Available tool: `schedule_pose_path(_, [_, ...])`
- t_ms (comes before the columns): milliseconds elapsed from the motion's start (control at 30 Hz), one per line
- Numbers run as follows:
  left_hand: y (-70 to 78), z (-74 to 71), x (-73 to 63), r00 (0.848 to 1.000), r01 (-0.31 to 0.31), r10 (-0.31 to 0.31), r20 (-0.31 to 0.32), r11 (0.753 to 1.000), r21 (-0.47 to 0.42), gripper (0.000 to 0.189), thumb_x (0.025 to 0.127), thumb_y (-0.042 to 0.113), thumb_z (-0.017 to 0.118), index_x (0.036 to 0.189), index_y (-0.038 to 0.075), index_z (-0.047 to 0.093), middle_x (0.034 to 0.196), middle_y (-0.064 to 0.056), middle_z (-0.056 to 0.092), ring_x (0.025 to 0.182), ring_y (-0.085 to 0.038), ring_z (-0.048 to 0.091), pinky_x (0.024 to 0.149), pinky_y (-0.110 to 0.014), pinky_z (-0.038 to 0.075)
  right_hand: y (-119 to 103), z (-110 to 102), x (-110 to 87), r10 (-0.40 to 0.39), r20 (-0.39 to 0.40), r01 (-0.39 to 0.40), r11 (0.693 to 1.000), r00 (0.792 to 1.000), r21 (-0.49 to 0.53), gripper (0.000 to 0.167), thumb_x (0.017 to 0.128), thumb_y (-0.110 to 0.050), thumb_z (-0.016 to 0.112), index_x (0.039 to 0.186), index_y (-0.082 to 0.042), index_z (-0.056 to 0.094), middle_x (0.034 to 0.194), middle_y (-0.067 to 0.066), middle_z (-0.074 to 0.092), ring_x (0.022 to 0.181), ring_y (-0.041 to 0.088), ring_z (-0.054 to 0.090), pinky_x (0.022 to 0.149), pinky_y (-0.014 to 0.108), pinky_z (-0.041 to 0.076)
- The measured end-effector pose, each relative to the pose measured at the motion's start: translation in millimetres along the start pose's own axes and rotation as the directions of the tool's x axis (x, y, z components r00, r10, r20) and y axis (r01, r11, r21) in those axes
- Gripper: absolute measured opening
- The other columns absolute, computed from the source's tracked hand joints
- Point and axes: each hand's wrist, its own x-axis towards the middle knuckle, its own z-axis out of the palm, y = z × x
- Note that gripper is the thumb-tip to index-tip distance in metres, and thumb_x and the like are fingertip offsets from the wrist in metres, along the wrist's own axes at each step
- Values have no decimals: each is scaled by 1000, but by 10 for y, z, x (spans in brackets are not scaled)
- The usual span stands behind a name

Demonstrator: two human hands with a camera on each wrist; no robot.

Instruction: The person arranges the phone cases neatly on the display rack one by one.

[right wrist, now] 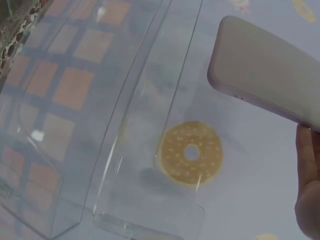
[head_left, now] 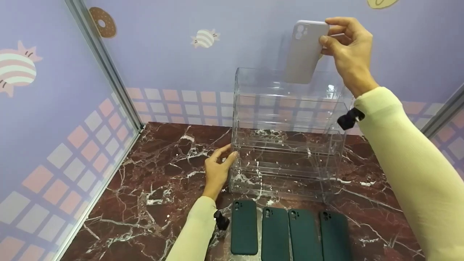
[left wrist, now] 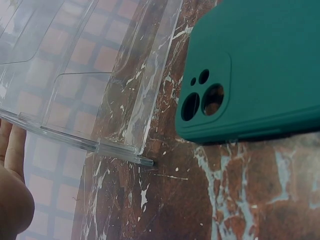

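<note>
My right hand [head_left: 351, 45] pinches a pale lilac phone case [head_left: 306, 50] by its side edge near the top. The case hangs upright over the top rear tier of a clear acrylic stepped rack [head_left: 286, 146], its camera cutouts at the upper left. In the right wrist view the lower end of the phone case [right wrist: 265, 70] shows beside the rack's clear panels [right wrist: 135, 125]. My left hand [head_left: 217, 170] rests against the left side of the rack, fingers extended. Close to it lies a dark green phone case [head_left: 244, 227], seen large as a green case [left wrist: 260, 70] in the left wrist view.
Several dark green phone cases lie in a row in front of the rack, the rightmost case [head_left: 334, 235] partly cut off. The tabletop [head_left: 156, 188] is dark red marble pattern. Purple printed walls [head_left: 163, 47] stand at the back and sides.
</note>
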Motion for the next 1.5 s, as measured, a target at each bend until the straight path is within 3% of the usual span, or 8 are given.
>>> schedule_pose_path(167, [-8,7,-5,1000,-20,20,8,1000,-5,31,91,1,84,120,-6,77,112,-23,75,99,-32,73,81,-26,58,105,29,68,37,0,-37,999,999,-29,33,90,16,74,115,-5,76,104,13,72,88,21,72,78,29,62])
schedule_pose_path(333, [-4,20,-17,1000,-11,11,5,1000,-2,31,90,1,84,120,-5,78,109,-20,76,94,-21,73,80,-25,58,221,11,92,85,5,-85,996,996,-37,34,91,17,74,117,-4,76,105,13,72,88,19,71,78,30,62])
schedule_pose_path(567, [1,24,-25,1000,28,-28,-5,1000,7,33,91,5,84,122,-4,77,113,-14,76,100,-29,72,81,-27,58,335,-39,108,144,21,-144,989,989,-28,36,91,18,73,119,-3,75,105,14,70,91,22,71,76,31,63])
schedule_pose_path(700, [0,23,-13,1000,28,-28,-9,1000,-3,33,91,4,84,122,-6,76,113,-17,76,101,-33,72,83,-28,58,375,-47,118,165,19,-164,986,986,-39,36,90,17,75,120,-3,76,104,13,70,91,19,71,76,31,63])
schedule_pose_path(1033, [20,22,-8,1000,18,-18,-15,1000,-25,32,90,1,84,120,-7,77,110,-15,77,95,-22,73,78,-24,59,378,16,157,243,21,-241,968,970,-72,37,91,14,75,123,-4,76,107,11,70,96,22,70,78,29,62])
schedule_pose_path(1333, [22,19,-6,1000,16,-17,-14,1000,-26,31,90,0,84,120,-6,77,113,-22,75,95,-21,73,80,-24,59,371,56,199,290,21,-286,951,957,-122,41,92,12,76,131,-3,73,112,10,72,95,22,72,78,27,62])
schedule_pose_path(1500, [22,20,-8,1000,7,-7,-19,1000,-2,32,90,1,84,121,-6,77,112,-17,76,96,-23,72,81,-28,59,381,25,187,296,43,-291,952,954,-98,41,93,11,75,132,-1,72,110,11,70,94,21,72,78,29,62])
